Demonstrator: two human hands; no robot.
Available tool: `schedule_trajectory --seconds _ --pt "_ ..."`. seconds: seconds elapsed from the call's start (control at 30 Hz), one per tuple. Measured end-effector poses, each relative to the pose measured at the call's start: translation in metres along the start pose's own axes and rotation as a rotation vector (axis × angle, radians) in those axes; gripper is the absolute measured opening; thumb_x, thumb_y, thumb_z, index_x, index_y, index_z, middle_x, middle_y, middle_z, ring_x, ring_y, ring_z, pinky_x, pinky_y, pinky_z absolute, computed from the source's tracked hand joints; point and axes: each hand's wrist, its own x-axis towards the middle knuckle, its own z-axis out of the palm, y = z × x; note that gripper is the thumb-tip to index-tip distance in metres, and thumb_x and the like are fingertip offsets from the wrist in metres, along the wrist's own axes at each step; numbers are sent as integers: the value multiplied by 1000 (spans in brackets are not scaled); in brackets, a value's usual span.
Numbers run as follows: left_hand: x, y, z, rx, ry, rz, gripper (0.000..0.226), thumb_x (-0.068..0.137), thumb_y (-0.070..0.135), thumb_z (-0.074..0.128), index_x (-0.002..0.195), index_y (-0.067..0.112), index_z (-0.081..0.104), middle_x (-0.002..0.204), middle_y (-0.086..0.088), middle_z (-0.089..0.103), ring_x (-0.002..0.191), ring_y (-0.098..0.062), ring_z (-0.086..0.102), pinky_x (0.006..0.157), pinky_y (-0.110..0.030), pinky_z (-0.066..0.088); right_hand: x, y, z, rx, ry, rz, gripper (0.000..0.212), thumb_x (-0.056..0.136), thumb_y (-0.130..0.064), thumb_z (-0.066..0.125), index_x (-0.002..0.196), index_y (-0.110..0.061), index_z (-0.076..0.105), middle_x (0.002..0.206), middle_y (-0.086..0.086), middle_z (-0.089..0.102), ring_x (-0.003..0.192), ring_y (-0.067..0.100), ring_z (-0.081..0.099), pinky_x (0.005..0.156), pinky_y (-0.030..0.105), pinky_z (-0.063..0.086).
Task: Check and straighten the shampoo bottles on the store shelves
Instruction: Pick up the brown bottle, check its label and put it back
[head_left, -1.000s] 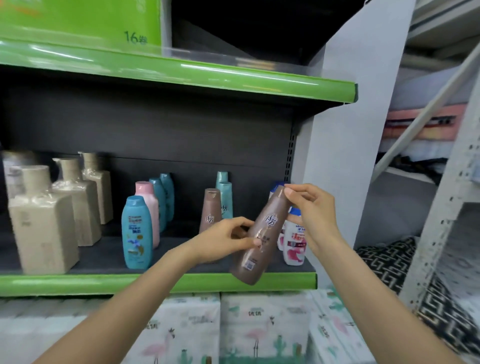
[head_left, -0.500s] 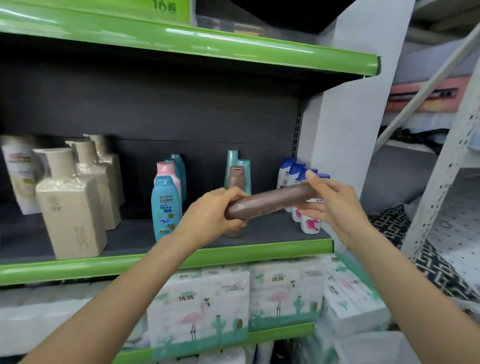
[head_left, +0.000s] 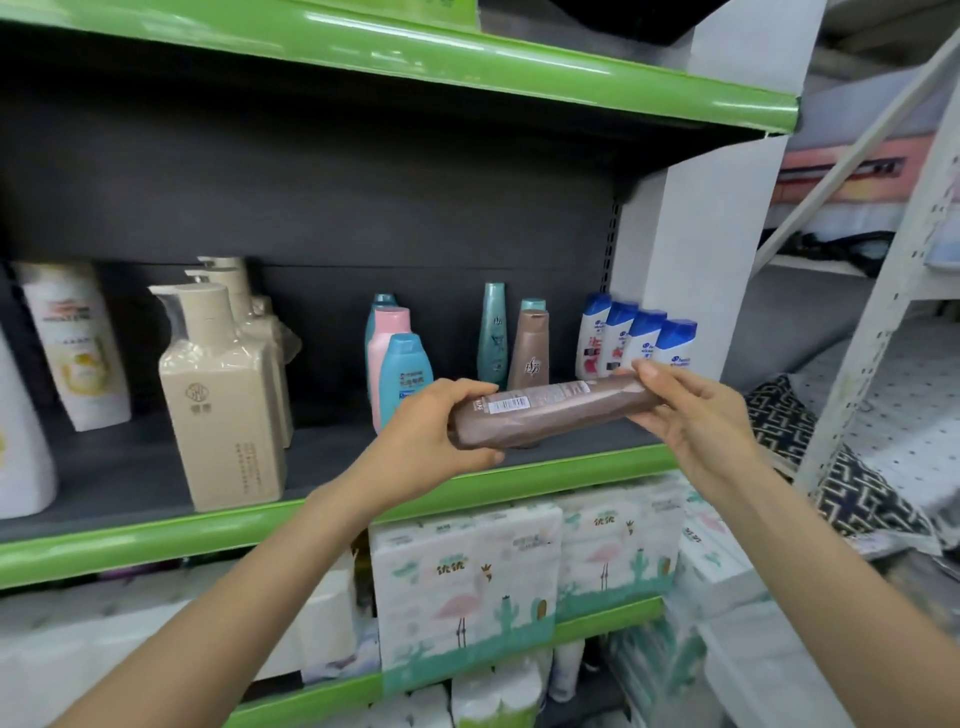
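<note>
Brown bottle (head_left: 550, 418) held sideways, left hand (head_left: 431, 431) gripping base, right hand (head_left: 696, 415) gripping cap end

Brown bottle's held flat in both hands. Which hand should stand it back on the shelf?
Right, probably. The right hand holds the brown bottle at the end nearest the open spot beside the standing brown bottle, while the left hand grips the barcode end, farther left over the shelf edge.

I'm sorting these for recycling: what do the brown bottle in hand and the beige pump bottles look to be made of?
Brown bottle: likely plastic, with a soft sheen and a printed barcode on its back. Beige pump bottles: seemingly matte plastic, wrapped in clear film that glints and puckers around the pumps. Neither can be confirmed by sight.
</note>
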Motion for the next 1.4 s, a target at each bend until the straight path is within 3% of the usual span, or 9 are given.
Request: schedule_trajectory --seconds 0.1,0.2,0.47,0.67,0.77,0.9,1.1,1.27,1.4 --pt "-6 -5 -5 14 21 45 59 72 17 77 124 27 52 119 8 55 105 -2 51 91 -15 42 -12 1 7 11 -4 -34 33 78 -17 65 106 0 64 91 6 74 87 15 69 70 22 56" --pt "-11 -12 -7 22 163 134 60 68 11 79 122 20 55 118 4 54 105 0 48 90 -4 35 -22 4 12 -59 -19 -40 39 72 -21 67 109 -7 65 106 7 69 101 16 65 83 24 56" --pt "-21 -21 -10 128 284 297 65 66 -2 78 125 13 54 127 -2 51 118 -7 44 104 -10 30 -40 12 22 -57 -38 -37 38 86 -5 58 124 -12 59 118 -1 65 108 9 61 91 21 50" --pt "-24 -18 -16 -159 97 -32 61 65 28 84 121 33 59 111 25 59 102 13 53 84 -2 41 -43 8 27 120 -52 -83 48 85 -5 56 133 -9 51 129 4 60 118 13 57 95 23 49" --pt "-25 -15 -11 -350 -109 -120 46 75 28 76 119 31 62 110 14 66 99 4 60 79 -13 46 -43 6 34 105 -94 -108 55 75 -17 64 129 -23 53 122 3 63 113 19 62 94 32 51" --pt "-21 -3 0 -677 -268 -240 25 88 18 62 112 13 66 108 -16 69 96 -18 68 77 -22 55 -34 5 45 69 -104 -100 52 87 -11 59 133 -33 48 127 11 59 113 29 61 91 46 52" --pt "5 -6 14 -632 -322 -212 26 90 22 59 116 16 65 110 -10 69 103 -22 66 88 -37 55 -13 -11 42 -104 -54 -178 40 89 -7 60 124 -24 54 98 7 69 89 20 66 70 38 57" --pt "40 -6 25 -345 -16 -70 20 87 19 66 106 19 69 100 6 71 94 -6 65 90 -36 53 10 -21 35 -296 -4 -221 40 86 -1 63 119 -23 58 89 0 68 75 13 65 56 26 56" --pt "69 -5 29 -203 253 -49 23 85 19 67 107 22 63 106 3 64 96 -7 60 89 -28 50 37 -18 23 -463 -5 -256 41 83 -1 65 116 -26 60 95 2 66 78 18 64 58 25 56"
